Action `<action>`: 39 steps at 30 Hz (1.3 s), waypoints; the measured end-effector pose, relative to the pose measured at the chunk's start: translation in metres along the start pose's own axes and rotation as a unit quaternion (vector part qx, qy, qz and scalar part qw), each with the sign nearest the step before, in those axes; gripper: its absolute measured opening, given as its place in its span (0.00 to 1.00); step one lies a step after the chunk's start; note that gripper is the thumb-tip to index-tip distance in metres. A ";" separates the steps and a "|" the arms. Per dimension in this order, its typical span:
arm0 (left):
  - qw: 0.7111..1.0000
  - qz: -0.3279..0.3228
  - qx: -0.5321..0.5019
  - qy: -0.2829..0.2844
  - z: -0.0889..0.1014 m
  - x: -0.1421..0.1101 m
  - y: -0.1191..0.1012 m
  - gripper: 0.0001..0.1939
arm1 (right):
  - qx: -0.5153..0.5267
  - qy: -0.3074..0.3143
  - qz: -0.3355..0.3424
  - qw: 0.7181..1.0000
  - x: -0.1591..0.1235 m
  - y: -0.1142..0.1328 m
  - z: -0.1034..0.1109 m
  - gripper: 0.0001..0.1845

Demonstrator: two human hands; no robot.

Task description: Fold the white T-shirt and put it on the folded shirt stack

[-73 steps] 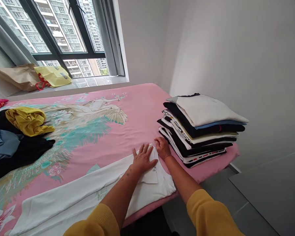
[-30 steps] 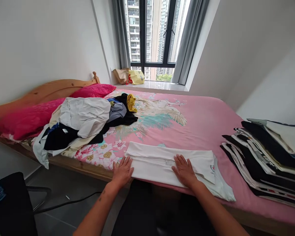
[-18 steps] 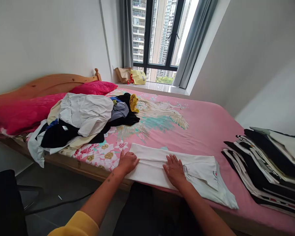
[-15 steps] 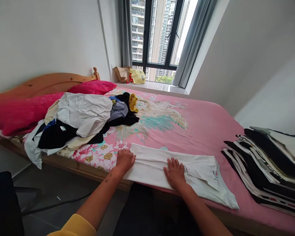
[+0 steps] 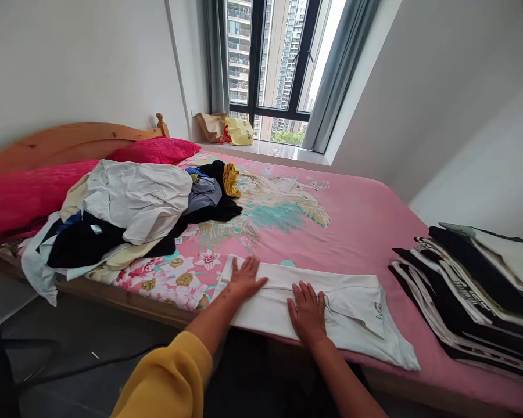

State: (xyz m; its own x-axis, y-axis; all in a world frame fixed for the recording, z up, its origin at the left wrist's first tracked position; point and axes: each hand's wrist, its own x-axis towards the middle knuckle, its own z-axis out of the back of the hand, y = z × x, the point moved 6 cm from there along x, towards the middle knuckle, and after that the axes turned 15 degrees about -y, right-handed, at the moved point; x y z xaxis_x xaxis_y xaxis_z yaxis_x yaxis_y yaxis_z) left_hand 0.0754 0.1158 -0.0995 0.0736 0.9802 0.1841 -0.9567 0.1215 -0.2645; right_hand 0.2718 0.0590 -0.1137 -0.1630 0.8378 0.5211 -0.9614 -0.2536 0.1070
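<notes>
A white shirt (image 5: 353,302), folded into a long strip, lies along the near edge of the pink bed (image 5: 357,226). My left hand (image 5: 245,277) rests flat on the strip's left end, fingers spread. My right hand (image 5: 307,310) lies flat on the middle of the strip, fingers apart, just left of the folded collar. Neither hand holds anything.
A heap of unfolded clothes (image 5: 126,209) covers the bed's left side by red pillows (image 5: 21,197) and a wooden headboard (image 5: 61,142). A stack of folded garments (image 5: 470,284) sits at the right. Bags (image 5: 229,129) stand on the window sill. A cable (image 5: 82,366) runs across the floor.
My left hand moved from the strip's left edge, where its fingers were curled, onto the cloth and now lies flat. My right hand stayed near the middle. The view shifted slightly.
</notes>
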 end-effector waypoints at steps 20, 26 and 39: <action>1.000 0.005 0.018 0.018 0.044 -0.101 0.141 0.40 | 0.241 -0.006 0.103 0.965 0.038 0.137 -0.002 0.23; 0.993 0.061 0.083 -0.057 0.046 -0.102 0.126 0.33 | 0.300 0.019 0.055 0.952 0.039 0.169 -0.043 0.23; 0.987 0.078 -0.100 -0.100 -0.008 -0.046 0.066 0.25 | 0.467 -0.013 -0.113 0.877 0.057 0.148 -0.045 0.26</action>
State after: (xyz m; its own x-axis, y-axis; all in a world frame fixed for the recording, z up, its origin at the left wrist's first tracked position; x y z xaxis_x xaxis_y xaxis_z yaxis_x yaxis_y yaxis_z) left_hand 0.0113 0.0799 -0.1327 -0.1468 0.9416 0.3031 -0.8759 0.0186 -0.4821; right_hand 0.1103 0.0910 -0.1062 0.0255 0.9096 0.4147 -0.3664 -0.3775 0.8504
